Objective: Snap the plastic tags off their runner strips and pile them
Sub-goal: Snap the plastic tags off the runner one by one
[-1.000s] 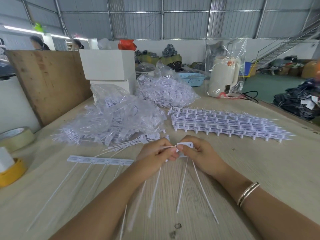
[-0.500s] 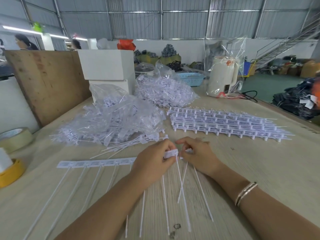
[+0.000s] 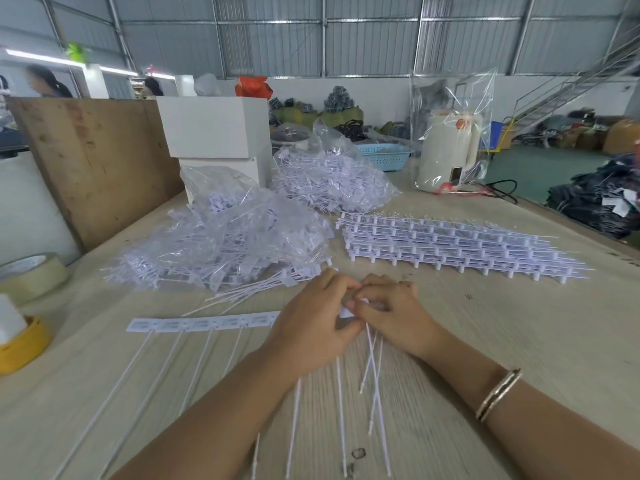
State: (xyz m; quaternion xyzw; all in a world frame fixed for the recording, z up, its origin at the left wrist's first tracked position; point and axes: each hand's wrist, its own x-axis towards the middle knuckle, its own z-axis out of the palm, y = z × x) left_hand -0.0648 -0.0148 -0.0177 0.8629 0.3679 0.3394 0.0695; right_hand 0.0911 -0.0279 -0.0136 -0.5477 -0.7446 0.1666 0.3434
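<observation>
My left hand (image 3: 313,318) and right hand (image 3: 393,311) meet at mid-table, fingers curled and pinching a white tag (image 3: 347,310) on its runner strip (image 3: 204,323); loose tags pile (image 3: 221,247) just behind

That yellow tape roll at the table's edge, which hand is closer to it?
Left. The left hand lies well to the right of the yellow tape roll; the right hand is farther right still.
</observation>
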